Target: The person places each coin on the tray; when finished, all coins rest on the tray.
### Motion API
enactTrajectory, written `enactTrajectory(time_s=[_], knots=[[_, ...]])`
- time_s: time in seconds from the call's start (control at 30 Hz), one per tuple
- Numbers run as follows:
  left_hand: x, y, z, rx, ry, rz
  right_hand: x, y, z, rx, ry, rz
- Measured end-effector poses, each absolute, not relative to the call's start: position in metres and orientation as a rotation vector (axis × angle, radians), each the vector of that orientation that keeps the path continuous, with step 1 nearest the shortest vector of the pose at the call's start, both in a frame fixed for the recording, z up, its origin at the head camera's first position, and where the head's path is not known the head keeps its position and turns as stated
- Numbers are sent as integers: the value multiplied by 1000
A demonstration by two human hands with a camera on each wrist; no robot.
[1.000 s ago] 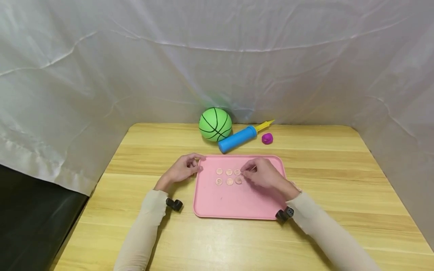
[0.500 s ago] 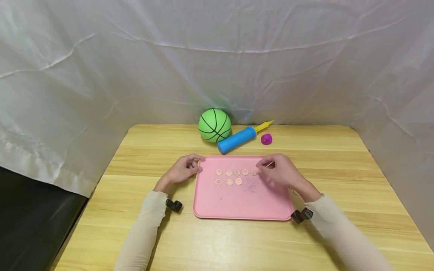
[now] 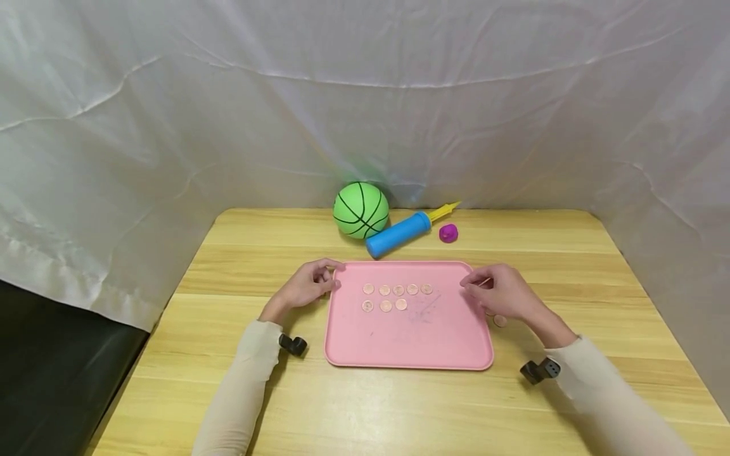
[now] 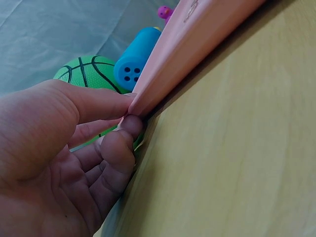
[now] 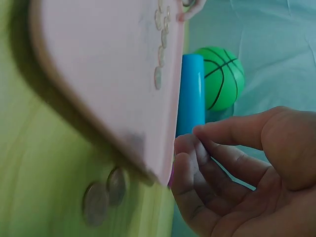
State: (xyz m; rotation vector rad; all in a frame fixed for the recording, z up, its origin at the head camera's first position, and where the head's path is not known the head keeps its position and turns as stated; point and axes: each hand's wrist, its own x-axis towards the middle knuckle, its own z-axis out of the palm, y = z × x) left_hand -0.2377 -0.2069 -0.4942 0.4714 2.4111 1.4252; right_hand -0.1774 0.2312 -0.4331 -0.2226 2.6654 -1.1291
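Note:
A pink tray [image 3: 371, 348] lies on the wooden table. My left hand [image 3: 308, 282] pinches its left rim between thumb and fingers, as the left wrist view shows. Several coins lie on the tray in two rows: an upper row of five-like spacing ending in a coin [image 3: 426, 289] on the right, and a shorter lower row including a coin [image 3: 402, 304]. My right hand [image 3: 502, 291] hovers by the tray's right rim, fingers loosely curled, thumb tip close to the fingertips. Nothing shows between them. Below that hand, two loose coins [image 5: 95, 203] lie on the table beside the tray.
Behind the tray sit a green ball [image 3: 361, 210] with black lines, a blue hand pump [image 3: 399, 234] with a yellow nozzle, and a small magenta toy [image 3: 448, 233]. A pale curtain [image 3: 365, 114] hangs along the table's back edge.
My right hand has moved right from over the coins to the tray's right rim. Two more upper-row coins now show, and the loose coins are uncovered. My left hand has stayed put.

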Motion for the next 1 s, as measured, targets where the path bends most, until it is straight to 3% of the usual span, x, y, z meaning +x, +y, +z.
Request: enactTrajectory(time_s=[1.0], knots=[[-237, -206, -494, 478, 2416, 1418, -162, 272, -460, -235, 2696, -1062]])
